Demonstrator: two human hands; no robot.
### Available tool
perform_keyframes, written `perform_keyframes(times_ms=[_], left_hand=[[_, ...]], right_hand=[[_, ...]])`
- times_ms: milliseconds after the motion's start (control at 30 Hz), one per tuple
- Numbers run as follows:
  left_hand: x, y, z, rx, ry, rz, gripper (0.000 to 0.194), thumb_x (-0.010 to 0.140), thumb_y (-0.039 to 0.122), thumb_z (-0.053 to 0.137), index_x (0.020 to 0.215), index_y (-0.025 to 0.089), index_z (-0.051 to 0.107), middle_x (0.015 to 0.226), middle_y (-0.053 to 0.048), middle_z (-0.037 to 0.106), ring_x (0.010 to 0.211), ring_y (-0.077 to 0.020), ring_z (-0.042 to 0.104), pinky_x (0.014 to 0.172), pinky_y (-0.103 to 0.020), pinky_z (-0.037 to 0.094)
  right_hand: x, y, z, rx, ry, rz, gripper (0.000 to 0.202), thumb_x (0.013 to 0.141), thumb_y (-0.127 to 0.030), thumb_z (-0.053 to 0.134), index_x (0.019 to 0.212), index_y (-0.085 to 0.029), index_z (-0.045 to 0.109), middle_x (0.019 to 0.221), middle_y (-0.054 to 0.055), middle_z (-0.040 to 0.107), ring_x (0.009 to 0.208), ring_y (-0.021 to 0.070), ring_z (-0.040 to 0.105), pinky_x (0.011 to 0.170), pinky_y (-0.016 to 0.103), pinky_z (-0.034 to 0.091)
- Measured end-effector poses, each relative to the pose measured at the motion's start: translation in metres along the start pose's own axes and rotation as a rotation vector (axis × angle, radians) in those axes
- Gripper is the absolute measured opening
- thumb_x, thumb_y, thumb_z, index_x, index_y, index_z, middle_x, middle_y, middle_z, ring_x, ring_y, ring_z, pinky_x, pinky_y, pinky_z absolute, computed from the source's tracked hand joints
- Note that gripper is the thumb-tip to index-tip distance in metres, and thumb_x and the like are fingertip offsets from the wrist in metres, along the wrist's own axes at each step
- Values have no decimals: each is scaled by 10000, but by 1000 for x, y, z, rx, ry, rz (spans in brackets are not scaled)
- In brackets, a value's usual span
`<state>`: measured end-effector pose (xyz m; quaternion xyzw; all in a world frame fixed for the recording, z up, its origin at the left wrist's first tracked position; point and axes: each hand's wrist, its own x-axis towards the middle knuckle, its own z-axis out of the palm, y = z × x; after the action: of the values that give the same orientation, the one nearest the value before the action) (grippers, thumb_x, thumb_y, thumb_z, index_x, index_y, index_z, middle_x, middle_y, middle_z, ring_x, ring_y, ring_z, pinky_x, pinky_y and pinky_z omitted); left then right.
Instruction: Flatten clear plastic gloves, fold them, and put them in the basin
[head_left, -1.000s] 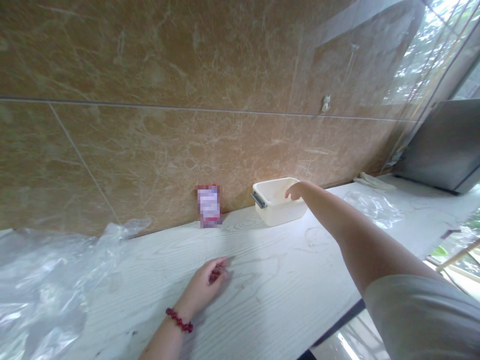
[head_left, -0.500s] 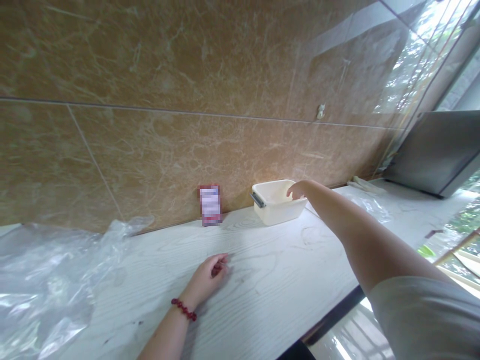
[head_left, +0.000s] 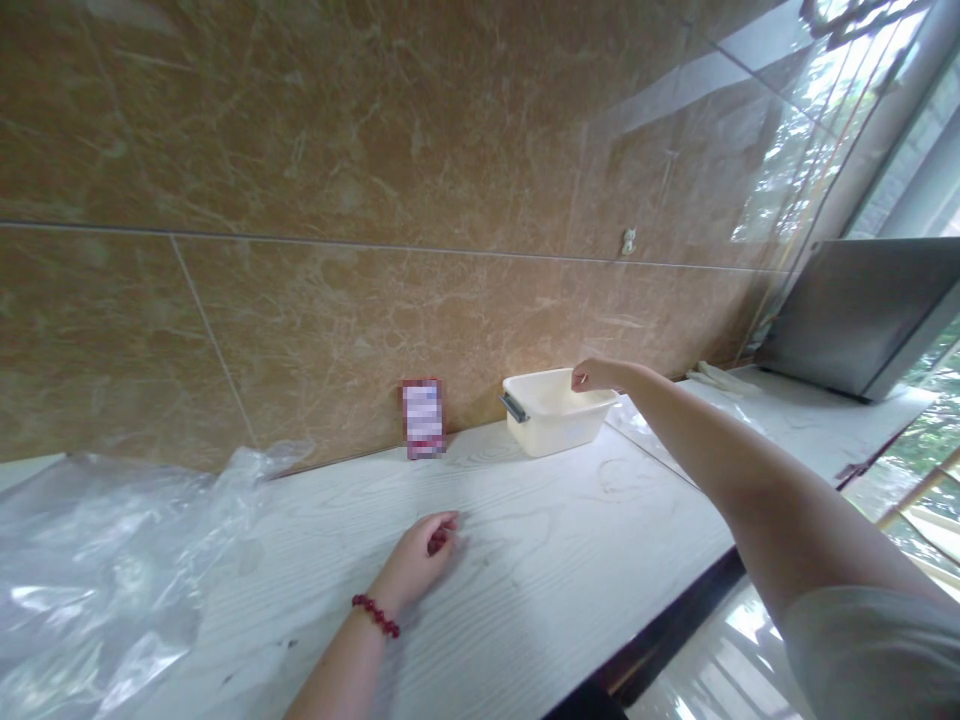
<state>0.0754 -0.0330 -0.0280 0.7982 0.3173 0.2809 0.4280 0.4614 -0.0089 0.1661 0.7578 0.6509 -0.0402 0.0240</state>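
My right hand (head_left: 594, 375) is over the back right rim of a cream plastic tub (head_left: 559, 428) with a grey side clip. Its fingers are pressed together, and what they hold, if anything, is too small to make out. My left hand (head_left: 424, 550), with a red bead bracelet at the wrist, rests on the white wood-grain table (head_left: 517, 580). The left fingers are curled with the fingertips near the thumb, and nothing shows between them. A red-edged, blurred card or box (head_left: 424, 420) leans upright against the wall, left of the tub.
Crumpled clear plastic (head_left: 97, 570) covers the table's left side. Behind the table rises a brown marble wall (head_left: 337, 330). At the far right stand a grey metal box (head_left: 862, 315) and whitish gloves or cloth (head_left: 724, 380). The table's front edge runs diagonally at lower right.
My right hand has risen from inside the tub to its rim, and its fingers have closed together. My left hand has stayed nearly still. The view has shifted slightly.
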Motion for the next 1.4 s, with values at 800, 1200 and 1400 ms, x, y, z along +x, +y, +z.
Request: perform_keyframes(times_ms=[800, 1200, 1400], left_hand=[[-2, 1, 3, 53, 51, 10, 339, 726, 230, 465, 1039, 113, 524, 899, -86, 592, 714, -126, 534, 665, -255, 430], [-2, 15, -1, 254, 31, 61, 208, 697, 168, 482, 883, 133, 568, 820, -42, 595, 724, -117, 530, 668, -231, 418], [-2, 12, -1, 240, 26, 59, 211, 711, 186, 473, 893, 120, 557, 826, -55, 596, 706, -112, 530, 645, -222, 417]], right_hand=[[-52, -203, 137, 532, 198, -419, 176, 714, -299, 430, 652, -222, 575, 672, 18, 617, 634, 145, 554, 574, 243, 402], [-34, -228, 200, 829, 251, -415, 276, 752, -395, 383, 670, -166, 515, 569, 5, 539, 525, 114, 490, 511, 224, 366], [-32, -229, 201, 868, 233, -465, 272, 753, -399, 397, 672, -170, 518, 599, 9, 557, 541, 113, 508, 528, 222, 373]])
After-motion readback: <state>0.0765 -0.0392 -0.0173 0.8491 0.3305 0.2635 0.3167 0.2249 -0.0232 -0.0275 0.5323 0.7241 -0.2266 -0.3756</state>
